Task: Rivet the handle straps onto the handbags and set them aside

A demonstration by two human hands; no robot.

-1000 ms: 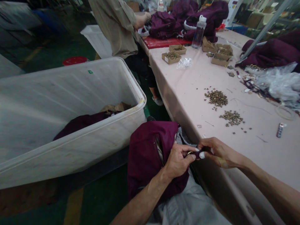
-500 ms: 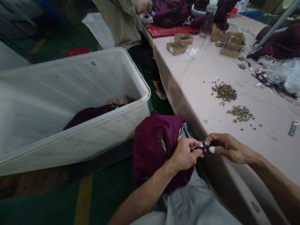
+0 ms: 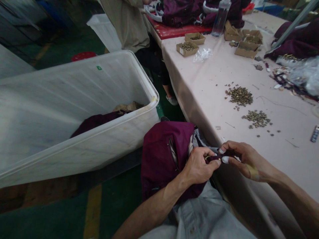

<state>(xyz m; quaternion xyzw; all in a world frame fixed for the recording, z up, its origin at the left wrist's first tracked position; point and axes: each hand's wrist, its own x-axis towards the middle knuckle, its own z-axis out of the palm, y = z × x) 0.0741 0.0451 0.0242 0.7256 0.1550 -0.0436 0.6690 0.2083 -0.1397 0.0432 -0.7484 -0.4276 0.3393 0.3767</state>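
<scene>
Pinching a short dark purple strap (image 3: 213, 158) at the clock's centre, just beside the near edge of the pinkish counter (image 3: 199, 79). Keeping the left hand (image 3: 199, 166) nearly closed between 8 and 9 o'clock, pressing thumb and forefinger onto the strap close to a small gold ring (image 3: 207, 159). Curling the right hand (image 3: 245, 158) inward at 3 o'clock, gripping the strap's other end between white-tipped thumb and forefinger, and wearing a yellowish band (image 3: 253, 172) near the base of that thumb. Covering much of the strap with both hands, so not showing whether it is joining the bag. Having that maroon bag (image 3: 157, 156) near at 9 o'clock, resting it against grey clothing (image 3: 204, 212). Facing a heap of brass-coloured pieces (image 3: 240, 96) on the counter at 1 o'clock and a second heap (image 3: 257, 118) at 2, with strays around both. Looking farther over the counter towards two small cardboard boxes (image 3: 187, 47) of pieces at 11 o'clock, crumpled clear plastic (image 3: 203, 55) just beside them, a clear bottle (image 3: 220, 19) at 12 and more boxes (image 3: 246, 49) nearer 1. Having a large white bin (image 3: 99, 83) at 10 o'clock, holding dark cloth (image 3: 98, 122), and a person in a tan top (image 3: 127, 26) between 10 and 11
</scene>
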